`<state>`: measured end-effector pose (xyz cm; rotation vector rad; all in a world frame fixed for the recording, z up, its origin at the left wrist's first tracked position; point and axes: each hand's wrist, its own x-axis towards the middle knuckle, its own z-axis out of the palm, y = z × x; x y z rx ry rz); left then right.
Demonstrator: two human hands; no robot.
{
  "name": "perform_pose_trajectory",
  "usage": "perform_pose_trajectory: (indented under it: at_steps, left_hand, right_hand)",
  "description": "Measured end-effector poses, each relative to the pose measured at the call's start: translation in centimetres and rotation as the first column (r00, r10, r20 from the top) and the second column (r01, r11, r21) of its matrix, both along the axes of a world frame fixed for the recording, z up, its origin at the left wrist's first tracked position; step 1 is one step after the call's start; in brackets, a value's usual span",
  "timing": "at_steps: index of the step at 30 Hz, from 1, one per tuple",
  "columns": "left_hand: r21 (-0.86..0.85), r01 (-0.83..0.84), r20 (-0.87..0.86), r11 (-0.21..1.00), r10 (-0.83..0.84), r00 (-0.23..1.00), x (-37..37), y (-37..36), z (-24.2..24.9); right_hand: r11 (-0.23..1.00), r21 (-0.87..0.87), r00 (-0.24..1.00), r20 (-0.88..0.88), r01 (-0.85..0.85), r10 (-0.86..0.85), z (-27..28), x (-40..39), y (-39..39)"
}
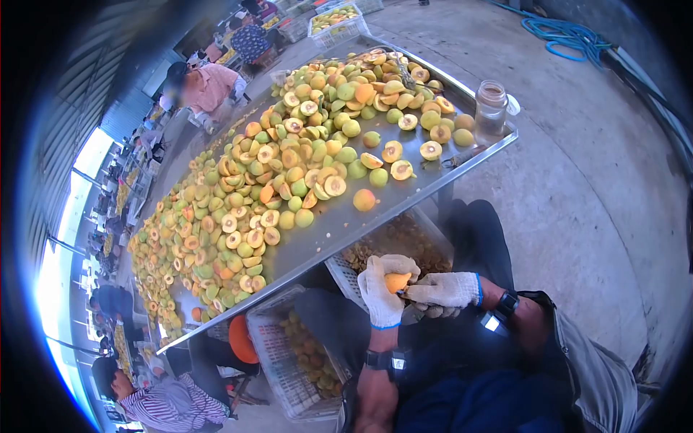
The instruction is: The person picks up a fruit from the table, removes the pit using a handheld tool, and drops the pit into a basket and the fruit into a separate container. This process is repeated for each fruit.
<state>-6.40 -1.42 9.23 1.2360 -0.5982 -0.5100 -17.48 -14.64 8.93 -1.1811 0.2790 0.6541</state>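
Observation:
My gloved left hand [381, 292] is closed around an orange apricot piece [397, 282], whose cut edge faces my other hand. Pressed close against the fruit is my gloved right hand [442, 290], its fingers pinched together. A small dark tip shows between its fingers and the apricot, but what it belongs to is hidden. Both hands are over a white crate [345, 278] with brown pits and scraps [401, 245] inside, just below the table edge. Whole and halved apricots [289, 159] lie heaped across the metal table [346, 224].
A clear jar [491, 112] stands at the table's right corner beside a metal tool [462, 156]. Another crate [281, 375] of apricots is at lower left. Co-workers sit across the table [206, 90] and at lower left [166, 397]. A blue hose [567, 36] lies coiled on the floor.

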Motion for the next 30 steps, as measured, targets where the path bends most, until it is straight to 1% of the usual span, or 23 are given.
perform_pose_trajectory:
  at_steps: [1, 2, 3, 4, 5, 6, 8, 11, 12, 14, 16, 18, 19, 20, 21, 22, 24, 25, 26, 27, 28, 29, 30]
  left_hand:
    - [-0.052, -0.044, -0.178, 0.998, 0.034, 0.983, 0.0, -0.1, -0.8]
    - [-0.094, -0.098, -0.352, 0.991, 0.059, 0.934, -0.1, -0.1, -0.9]
    - [-0.094, -0.100, -0.352, 0.991, 0.061, 0.934, -0.2, -0.2, -0.9]
    - [-0.098, -0.105, -0.432, 0.990, 0.053, 0.901, -0.1, -0.2, -0.9]
    - [-0.100, -0.110, -0.508, 0.989, 0.044, 0.860, -0.1, -0.3, -0.7]
    - [-0.099, -0.110, -0.507, 0.989, 0.045, 0.861, -0.1, -0.4, -0.7]
    - [-0.065, -0.112, -0.601, 0.992, 0.050, 0.798, 0.1, -0.6, -1.0]
    - [-0.062, -0.110, -0.650, 0.992, 0.044, 0.759, 0.3, -0.8, -1.3]
    - [-0.064, -0.109, -0.650, 0.992, 0.041, 0.759, 0.4, -0.8, -1.2]
    - [-0.081, -0.047, -0.649, 0.996, -0.017, 0.761, 0.6, -0.7, -1.1]
    - [-0.087, -0.036, -0.632, 0.996, -0.027, 0.774, 0.9, -0.4, -1.5]
    - [-0.094, -0.025, -0.614, 0.995, -0.038, 0.788, 0.8, -0.5, -1.0]
    - [-0.130, -0.050, -0.595, 0.990, -0.038, 0.803, 0.4, -0.5, -0.8]
    - [-0.165, -0.075, -0.576, 0.983, -0.035, 0.817, 0.1, -0.5, -0.3]
    - [-0.165, -0.077, -0.577, 0.983, -0.033, 0.816, 0.0, -0.4, 0.0]
    - [-0.175, -0.060, -0.552, 0.983, -0.047, 0.832, -0.1, -0.3, 0.3]
    - [-0.187, -0.043, -0.526, 0.981, -0.063, 0.848, 0.1, -0.2, 0.0]
    - [-0.126, -0.007, -0.480, 0.992, -0.055, 0.876, 0.4, 0.0, -0.8]
    - [-0.062, 0.024, -0.432, 0.998, -0.049, 0.901, 0.7, 0.2, -1.5]
    - [-0.062, 0.021, -0.433, 0.998, -0.046, 0.900, 0.8, 0.3, -2.2]
    - [-0.034, -0.022, -0.503, 0.999, 0.002, 0.864, 1.0, 0.3, -2.9]
    - [-0.003, -0.060, -0.570, 0.998, 0.048, 0.821, 1.0, 0.0, -2.9]
    - [-0.005, -0.060, -0.571, 0.998, 0.046, 0.820, 0.7, -0.1, -2.9]
  right_hand:
    - [1.000, 0.001, 1.000, 0.001, 0.003, -0.003, -0.1, 0.1, -0.2]
    - [0.999, -0.030, 1.000, 0.010, -0.018, 0.019, 0.2, 0.2, -0.3]
    - [0.997, -0.063, 0.999, 0.019, -0.041, 0.042, 0.3, 0.5, -0.5]
    - [0.997, -0.064, 0.999, 0.021, -0.044, 0.045, 0.3, 0.6, -0.7]
    - [0.993, -0.108, 0.998, 0.033, -0.044, 0.048, 0.1, 0.7, -0.9]
    - [0.988, -0.150, 0.998, 0.044, -0.042, 0.049, 0.2, 0.8, -1.0]
    - [0.984, -0.173, 0.998, 0.050, -0.039, 0.048, 1.0, 0.9, -1.3]
    - [0.981, -0.187, 0.997, 0.056, -0.050, 0.061, 1.2, 1.0, -1.7]
    - [0.981, -0.183, 0.995, 0.062, -0.066, 0.078, 1.2, 1.0, -1.8]
    - [0.978, -0.201, 0.996, 0.053, -0.063, 0.075, 0.6, 1.2, -1.8]
    - [0.974, -0.218, 0.996, 0.044, -0.060, 0.071, 0.4, 1.1, -1.6]
    - [0.968, -0.252, 0.991, 0.133, 0.015, 0.019, 0.5, 1.0, -1.2]
    - [0.967, -0.253, 0.991, 0.134, 0.014, 0.020, 0.7, 1.0, -1.3]
    - [0.999, -0.036, 0.998, 0.057, -0.016, 0.018, 0.8, 1.0, -1.6]
    - [0.983, 0.184, 0.999, -0.021, -0.027, 0.032, 0.8, 0.8, -1.8]
    - [0.983, 0.183, 0.999, -0.021, -0.028, 0.033, 0.5, 0.6, -1.7]
    - [0.945, 0.323, 0.999, -0.027, 0.048, -0.041, -0.3, 0.3, -1.3]
    - [0.946, 0.321, 0.999, -0.027, 0.047, -0.040, -0.5, 0.3, -1.3]
    - [0.932, 0.358, 0.998, -0.039, 0.053, -0.042, -0.5, 0.4, -1.3]
    - [0.917, 0.394, 0.998, -0.052, 0.059, -0.042, -0.7, 0.4, -1.1]
    - [0.918, 0.392, 0.998, -0.051, 0.058, -0.041, -0.7, 0.6, -0.8]
    - [0.962, 0.252, 0.994, -0.017, 0.107, -0.106, -0.8, 0.7, -0.4]
    - [0.981, 0.109, 0.986, 0.024, 0.161, -0.164, -1.0, 0.7, 0.0]
